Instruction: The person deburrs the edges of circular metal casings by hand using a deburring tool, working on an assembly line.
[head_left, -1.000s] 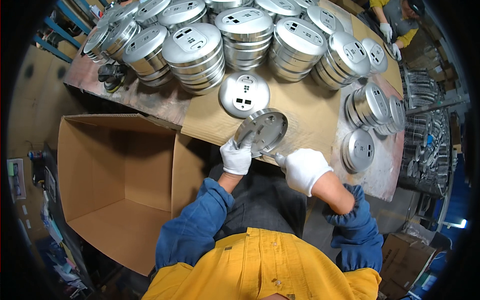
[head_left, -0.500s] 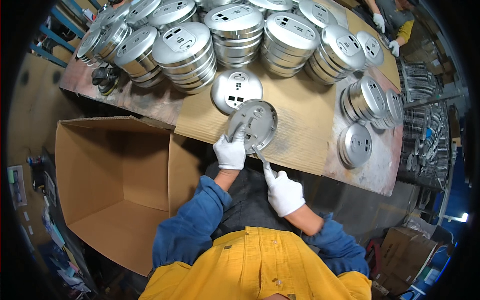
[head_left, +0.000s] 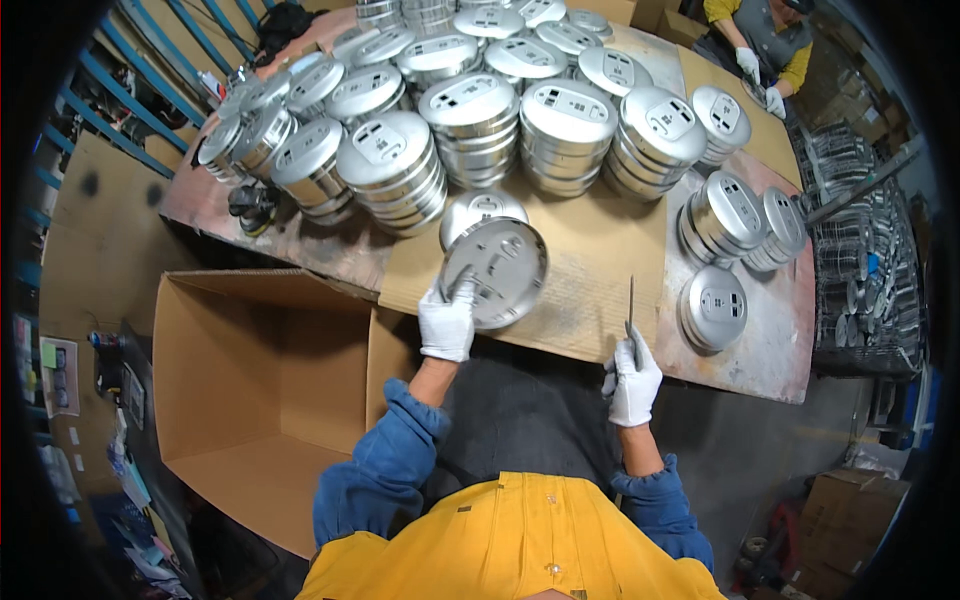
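My left hand (head_left: 446,325), in a white glove, grips a round metal cover (head_left: 512,262) by its near left rim. The thumb lies across the cover's grey hollow inside, which faces up and shows small posts and slots. My right hand (head_left: 632,383), also gloved, is closed around a thin flat file (head_left: 631,302) that points away from me. It is well to the right of the cover, apart from it, at the table's near edge. Behind the held cover, another silver cover (head_left: 484,206) lies on the cardboard sheet (head_left: 600,285), face up and partly hidden.
Several stacks of silver covers (head_left: 390,165) fill the far side of the table. Smaller stacks (head_left: 715,305) stand at the right. A dark power tool (head_left: 252,208) sits at the left edge. An open cardboard box (head_left: 265,370) is at my left. Far right, a co-worker's gloved hands (head_left: 760,80) show.
The file has left the cover: my right hand has moved right with it, and it now points straight ahead. My left hand still holds the cover, tilted slightly differently. The view has shifted.
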